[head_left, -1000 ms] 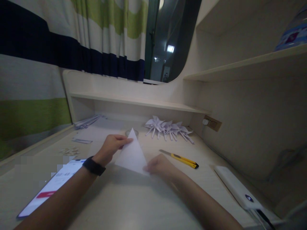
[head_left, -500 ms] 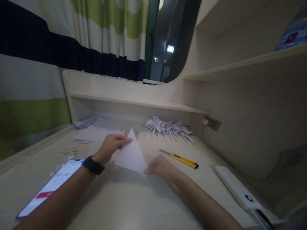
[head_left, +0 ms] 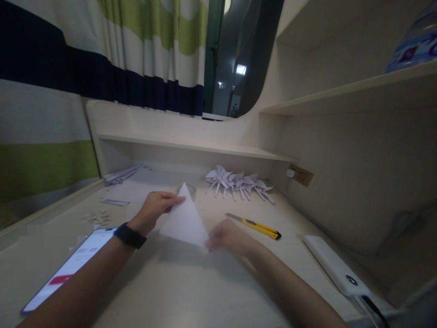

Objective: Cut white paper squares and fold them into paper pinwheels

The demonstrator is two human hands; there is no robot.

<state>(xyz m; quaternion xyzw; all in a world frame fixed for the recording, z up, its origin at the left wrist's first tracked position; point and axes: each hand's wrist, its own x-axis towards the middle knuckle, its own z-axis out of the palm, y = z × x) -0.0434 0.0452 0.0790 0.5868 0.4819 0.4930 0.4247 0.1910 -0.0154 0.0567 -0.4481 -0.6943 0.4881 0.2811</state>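
Observation:
A white sheet of paper folded into a triangle (head_left: 184,221) stands tilted above the pale desk (head_left: 177,287) in the middle. My left hand (head_left: 154,209), with a black band on its wrist, pinches the triangle's upper left edge near its tip. My right hand (head_left: 228,238) pinches its lower right corner. Both hands hold the paper just off the desk.
A yellow utility knife (head_left: 256,226) lies right of my hands. Several folded white paper cranes (head_left: 237,182) sit at the back. A lit tablet (head_left: 70,267) lies at the left, a white power bank (head_left: 336,266) at the right, paper strips (head_left: 121,174) at the back left.
My hands and the paper triangle have hardly moved; the view has shifted slightly to the right.

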